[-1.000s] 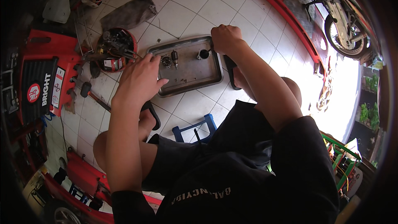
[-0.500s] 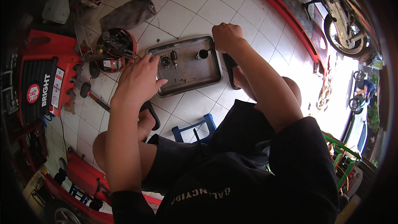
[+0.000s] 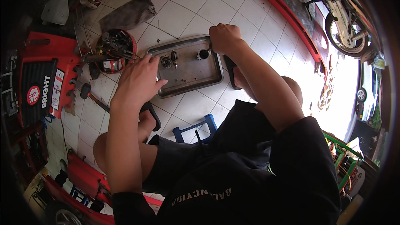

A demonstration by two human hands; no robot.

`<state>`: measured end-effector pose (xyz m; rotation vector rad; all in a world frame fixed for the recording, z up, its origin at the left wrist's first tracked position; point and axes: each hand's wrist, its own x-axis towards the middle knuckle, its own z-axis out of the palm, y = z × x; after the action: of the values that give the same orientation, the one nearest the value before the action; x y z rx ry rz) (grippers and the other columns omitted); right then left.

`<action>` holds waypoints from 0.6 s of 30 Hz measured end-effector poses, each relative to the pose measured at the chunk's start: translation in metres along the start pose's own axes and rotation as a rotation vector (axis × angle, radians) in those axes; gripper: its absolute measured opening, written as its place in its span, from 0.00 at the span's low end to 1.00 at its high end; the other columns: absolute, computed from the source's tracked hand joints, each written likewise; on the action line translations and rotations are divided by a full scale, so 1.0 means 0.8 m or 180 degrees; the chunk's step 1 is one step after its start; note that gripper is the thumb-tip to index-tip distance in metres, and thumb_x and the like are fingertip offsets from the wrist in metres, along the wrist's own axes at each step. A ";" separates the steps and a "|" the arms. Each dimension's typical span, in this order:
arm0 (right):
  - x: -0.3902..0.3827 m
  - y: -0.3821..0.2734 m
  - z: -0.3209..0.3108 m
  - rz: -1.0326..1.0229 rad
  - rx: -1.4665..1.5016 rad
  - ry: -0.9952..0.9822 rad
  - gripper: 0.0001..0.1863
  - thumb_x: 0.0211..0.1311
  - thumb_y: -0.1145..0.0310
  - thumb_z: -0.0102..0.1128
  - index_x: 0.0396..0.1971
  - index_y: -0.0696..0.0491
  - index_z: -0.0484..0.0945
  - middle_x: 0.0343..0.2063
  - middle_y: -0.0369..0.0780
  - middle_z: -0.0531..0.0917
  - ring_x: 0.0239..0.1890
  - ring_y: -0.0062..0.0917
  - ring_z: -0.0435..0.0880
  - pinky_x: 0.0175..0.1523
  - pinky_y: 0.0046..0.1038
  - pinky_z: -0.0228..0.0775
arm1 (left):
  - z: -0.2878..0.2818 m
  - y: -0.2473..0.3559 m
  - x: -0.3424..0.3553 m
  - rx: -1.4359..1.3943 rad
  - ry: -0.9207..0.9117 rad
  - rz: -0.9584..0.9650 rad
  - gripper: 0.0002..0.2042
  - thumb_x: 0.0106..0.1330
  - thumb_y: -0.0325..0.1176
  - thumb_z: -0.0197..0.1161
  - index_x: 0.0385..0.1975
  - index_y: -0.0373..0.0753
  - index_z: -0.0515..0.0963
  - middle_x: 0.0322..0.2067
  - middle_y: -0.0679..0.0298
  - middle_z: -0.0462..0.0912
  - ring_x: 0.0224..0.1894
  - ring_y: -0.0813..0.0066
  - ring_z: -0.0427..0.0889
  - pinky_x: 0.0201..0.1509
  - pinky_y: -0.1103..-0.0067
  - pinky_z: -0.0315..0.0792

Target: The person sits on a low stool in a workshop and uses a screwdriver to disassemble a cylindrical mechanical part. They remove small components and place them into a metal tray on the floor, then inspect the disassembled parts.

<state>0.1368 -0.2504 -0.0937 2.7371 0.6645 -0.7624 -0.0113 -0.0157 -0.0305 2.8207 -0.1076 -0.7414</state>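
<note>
A shallow metal tray (image 3: 191, 87) lies on the floor between my feet. Inside are a small motor armature (image 3: 174, 58), a round end plate (image 3: 166, 61) beside it, a dark hollow motor housing (image 3: 203, 54) towards the right, and several tiny screw-like pieces (image 3: 183, 81). My left hand (image 3: 139, 77) hovers at the tray's left side, palm down, thumb and fingers apart, and holds nothing that I can see. At the far right corner my right hand (image 3: 225, 38) is closed in a fist close to the housing; whatever it grips is hidden.
Left of the tray sits a round red container (image 3: 132, 41) full of tools. A mallet (image 3: 86, 91) and a grey cloth (image 3: 129, 12) lie on the tiles. Nearer me is a blue stool (image 3: 196, 129). A red machine (image 3: 37, 75) stands at left, a motorcycle (image 3: 348, 33) at far right.
My right fist has shifted slightly left, over the tray's corner. My left hand has barely moved. Outside at the right, a rider on a motorcycle has gone from view and a car shows.
</note>
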 end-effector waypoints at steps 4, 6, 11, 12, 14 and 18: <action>-0.001 -0.002 -0.002 0.0016 -0.0025 -0.0042 0.16 0.55 0.66 0.68 0.44 0.52 0.85 0.42 0.45 0.89 0.46 0.39 0.90 0.48 0.38 0.84 | 0.001 -0.001 0.000 0.0008 0.0007 -0.0002 0.33 0.63 0.40 0.73 0.66 0.34 0.69 0.64 0.53 0.74 0.63 0.53 0.77 0.65 0.62 0.73; 0.000 -0.001 0.001 0.0004 -0.0055 0.0021 0.15 0.55 0.66 0.68 0.44 0.52 0.85 0.42 0.45 0.89 0.46 0.39 0.90 0.48 0.38 0.84 | 0.000 -0.001 -0.001 -0.0009 -0.0002 -0.0007 0.33 0.63 0.40 0.73 0.66 0.34 0.69 0.64 0.52 0.74 0.63 0.52 0.77 0.65 0.62 0.73; 0.003 0.002 0.004 0.0027 -0.0035 0.0010 0.15 0.56 0.66 0.68 0.44 0.52 0.85 0.42 0.45 0.89 0.46 0.39 0.90 0.48 0.38 0.84 | 0.000 -0.001 -0.001 -0.0038 -0.0017 -0.0004 0.33 0.63 0.40 0.73 0.65 0.33 0.69 0.64 0.52 0.74 0.63 0.52 0.77 0.66 0.62 0.72; 0.003 0.002 0.004 0.0025 -0.0030 0.0004 0.15 0.56 0.66 0.68 0.44 0.52 0.85 0.42 0.45 0.89 0.46 0.39 0.90 0.48 0.38 0.84 | 0.000 -0.002 -0.001 -0.0039 -0.0009 0.0000 0.33 0.63 0.40 0.73 0.65 0.33 0.69 0.63 0.52 0.75 0.63 0.52 0.77 0.66 0.62 0.72; 0.002 0.002 0.002 0.0000 -0.0036 0.0011 0.15 0.56 0.66 0.68 0.43 0.52 0.85 0.42 0.45 0.89 0.46 0.39 0.90 0.48 0.38 0.84 | 0.000 -0.002 -0.001 -0.0031 0.0003 0.0013 0.33 0.63 0.40 0.73 0.65 0.33 0.70 0.63 0.52 0.75 0.63 0.52 0.77 0.66 0.62 0.72; 0.001 -0.002 0.003 0.0001 -0.0025 0.0032 0.15 0.56 0.65 0.70 0.43 0.52 0.86 0.42 0.44 0.89 0.47 0.38 0.90 0.48 0.38 0.84 | 0.003 -0.001 -0.002 0.0031 0.0097 0.0050 0.31 0.65 0.41 0.72 0.65 0.34 0.71 0.60 0.53 0.77 0.61 0.55 0.79 0.66 0.62 0.73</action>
<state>0.1356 -0.2497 -0.0957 2.7356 0.6677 -0.7449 -0.0142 -0.0149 -0.0320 2.8358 -0.1285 -0.6959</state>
